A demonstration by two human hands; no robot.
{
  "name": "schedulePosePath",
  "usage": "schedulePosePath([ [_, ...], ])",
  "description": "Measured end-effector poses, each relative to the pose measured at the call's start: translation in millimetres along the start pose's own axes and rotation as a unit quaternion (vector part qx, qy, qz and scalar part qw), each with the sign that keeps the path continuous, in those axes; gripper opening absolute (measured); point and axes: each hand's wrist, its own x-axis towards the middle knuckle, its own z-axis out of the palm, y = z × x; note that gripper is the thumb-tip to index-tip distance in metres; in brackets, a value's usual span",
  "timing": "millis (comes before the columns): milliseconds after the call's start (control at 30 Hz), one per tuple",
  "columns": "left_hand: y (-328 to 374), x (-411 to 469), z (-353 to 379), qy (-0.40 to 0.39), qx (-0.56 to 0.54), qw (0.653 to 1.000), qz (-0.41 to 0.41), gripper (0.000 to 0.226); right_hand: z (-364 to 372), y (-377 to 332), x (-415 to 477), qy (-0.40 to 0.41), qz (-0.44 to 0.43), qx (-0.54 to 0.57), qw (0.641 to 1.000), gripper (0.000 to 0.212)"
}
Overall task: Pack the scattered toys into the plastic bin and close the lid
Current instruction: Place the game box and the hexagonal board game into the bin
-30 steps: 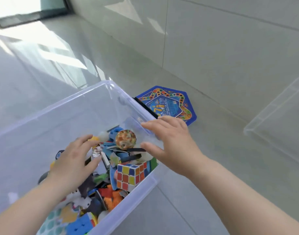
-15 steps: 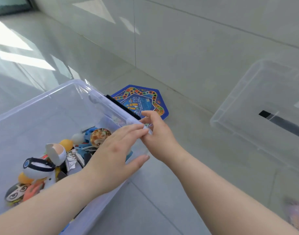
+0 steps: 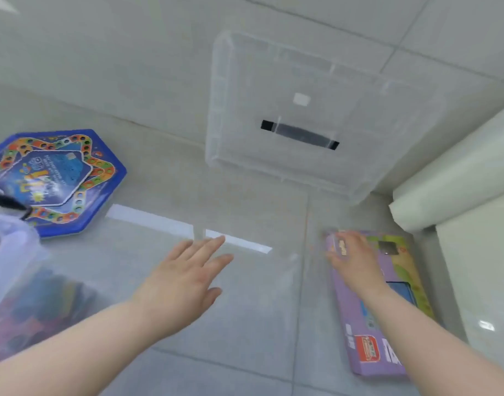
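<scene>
Bright, even daylight fills the view. The pale, glossy floor (image 3: 259, 324) throws back a white strip of glare (image 3: 148, 218) just beyond the left hand (image 3: 185, 281). Shadows are faint and soft-edged. Motion blur smears the whole frame: the right hand (image 3: 356, 264) has fuzzy outlines, and the toys inside the plastic bin (image 3: 16, 238) at the left edge melt into coloured smudges. The clear lid (image 3: 302, 81) barely stands out from the pale tiles behind it. Tile joints bow towards the edges.

Left grip (image 3: 185, 281), fingers straight, hovers over the floor (image 3: 231, 367); right grip (image 3: 356, 261) spreads over the purple box (image 3: 388, 338), clear lid (image 3: 316, 110) beyond.
</scene>
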Motion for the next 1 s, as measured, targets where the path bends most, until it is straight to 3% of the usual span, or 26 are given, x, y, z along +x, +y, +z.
schedulePosePath([
  [133,20,9,68,-0.17,-0.012,0.985,-0.031,0.067,-8,82,-2,0.043,0.161,0.014,0.986,0.056],
  [233,18,-1,91,-0.239,-0.04,0.969,-0.043,0.067,-7,121,-8,0.037,0.24,0.003,0.97,0.066],
  [367,6,-11,100,-0.217,-0.031,0.975,-0.047,0.058,-14,143,0,0.042,0.33,0.097,0.938,0.077],
  [500,4,-16,100,-0.254,0.004,0.967,-0.023,0.064,-13,144,15,-0.007,0.339,0.1,0.936,0.084],
  [600,13,-9,99,-0.264,-0.016,0.961,-0.076,0.053,-2,126,19,-0.012,0.324,0.117,0.939,0.082],
  [667,26,5,93,-0.215,-0.075,0.966,-0.125,0.05,8,110,20,0.002,0.313,0.125,0.942,0.078],
  [767,57,28,86,-0.207,-0.19,0.939,-0.2,0.056,27,91,23,0.026,0.287,0.146,0.946,0.065],
  [900,90,46,86,-0.214,-0.437,0.815,-0.314,0.059,52,69,24,0.016,0.282,0.215,0.935,0.049],
  [1000,97,50,89,-0.209,-0.517,0.762,-0.33,0.047,56,63,24,-0.007,0.29,0.229,0.929,0.038],
])
